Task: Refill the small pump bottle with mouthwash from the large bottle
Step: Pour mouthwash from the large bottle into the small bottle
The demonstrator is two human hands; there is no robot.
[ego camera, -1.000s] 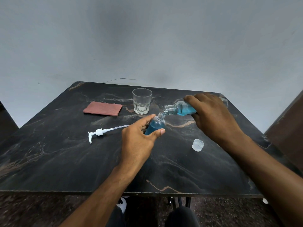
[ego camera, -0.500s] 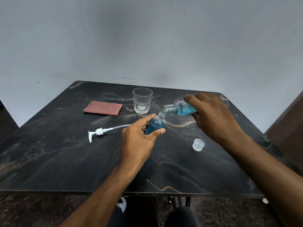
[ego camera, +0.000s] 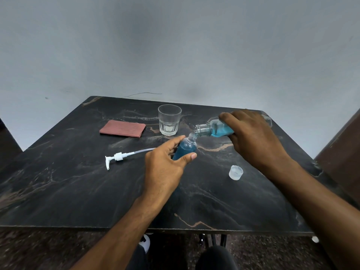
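Note:
My left hand (ego camera: pixel 165 164) grips the small bottle (ego camera: pixel 186 148) near the middle of the dark table (ego camera: pixel 78 182); the bottle leans slightly right, is open at the top and holds blue mouthwash up to its shoulder. My right hand (ego camera: pixel 251 137) holds the large clear bottle (ego camera: pixel 212 129) tipped almost on its side, mouth directly above the small bottle's opening. Blue liquid sits in the large bottle's lower half. The white pump head with its tube (ego camera: pixel 118 157) lies on the table left of my left hand. The large bottle's clear cap (ego camera: pixel 236 172) lies open side up, right of centre.
An empty drinking glass (ego camera: pixel 169 119) stands behind the small bottle. A folded reddish cloth (ego camera: pixel 122 128) lies at the back left. A grey wall rises behind the table. My knees show under the table's front edge.
Hardly anything differs: both hands hold the same pose, the large bottle stays tipped over the small one, and the blue level in the small bottle looks about the same.

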